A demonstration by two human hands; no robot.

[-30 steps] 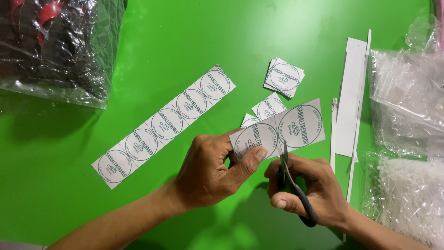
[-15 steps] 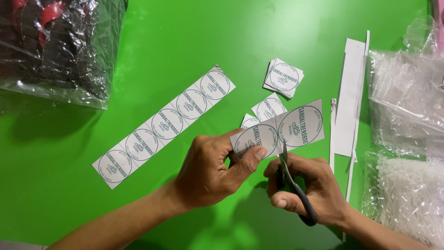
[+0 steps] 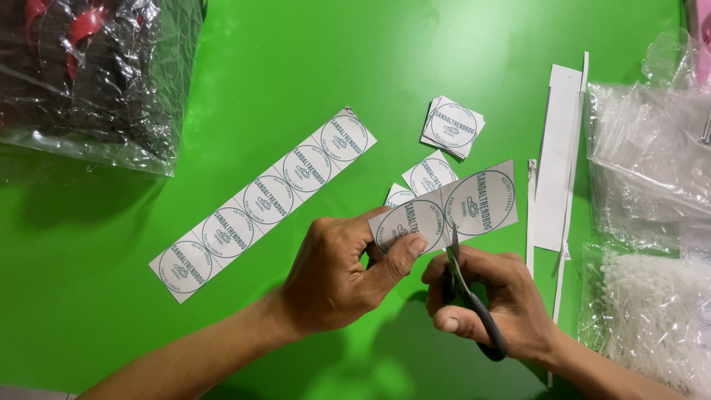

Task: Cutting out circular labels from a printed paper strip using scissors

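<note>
My left hand (image 3: 341, 278) pinches a short white paper strip (image 3: 444, 211) printed with two round labels, held just above the green table. In my right hand (image 3: 489, 304) is a pair of black-handled scissors (image 3: 466, 296), blades pointing up into the strip between the two labels. A long strip of several round labels (image 3: 263, 204) lies diagonally on the table to the left. A small stack of cut square labels (image 3: 452, 126) sits above the hands, and two loose cut labels (image 3: 426, 178) lie just behind the held strip.
White paper offcut strips (image 3: 559, 155) lie at the right. Clear plastic bags (image 3: 652, 170) fill the right edge, one with small white pieces (image 3: 652, 318). A plastic bag of dark and red items (image 3: 81, 74) occupies the top left corner of the green table (image 3: 296, 59).
The scissors have cut slightly further up into the strip between the two labels. Both hands stay in nearly the same place.
</note>
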